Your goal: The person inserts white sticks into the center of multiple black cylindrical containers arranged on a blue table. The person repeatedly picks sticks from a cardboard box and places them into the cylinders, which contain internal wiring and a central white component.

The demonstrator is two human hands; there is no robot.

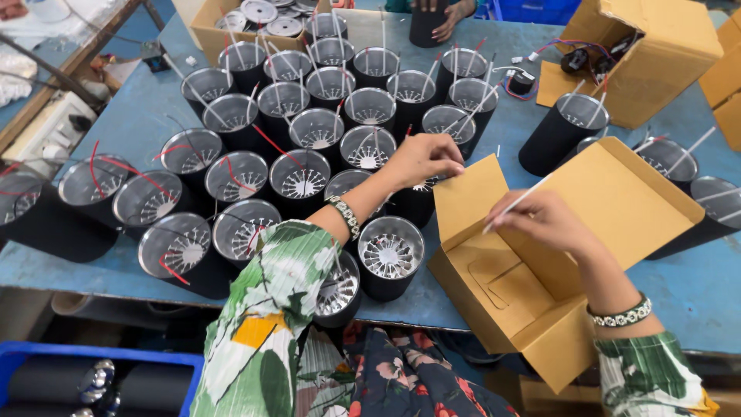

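Open box [532, 270] tilted at the near table [679, 286] edge, right hand [544, 224] over it pinching a white wire [513, 205]; left hand [421, 158] curled on a black can [413, 199] just beyond. Likely to slide off the edge if bumped; 1 snagged wire could well tip the packed cans [324, 116] behind.

The person's two arms come into view from the bottom edge, seen from above. Both wear loose, crinkled sleeves printed with large green leaves on white, and the left sleeve [262, 324] carries a patch of orange-yellow. The right sleeve [648, 378] shows the same leaf print with a touch of yellow at its lower edge. Each wrist carries a beaded bracelet of dark and pale beads: one on the left wrist [345, 215], one on the right wrist [620, 316]. Below, a dark floral garment [409, 378] with pink and red blossoms covers the lap. The left hand [423, 160] and right hand [540, 222] are bare, without rings.
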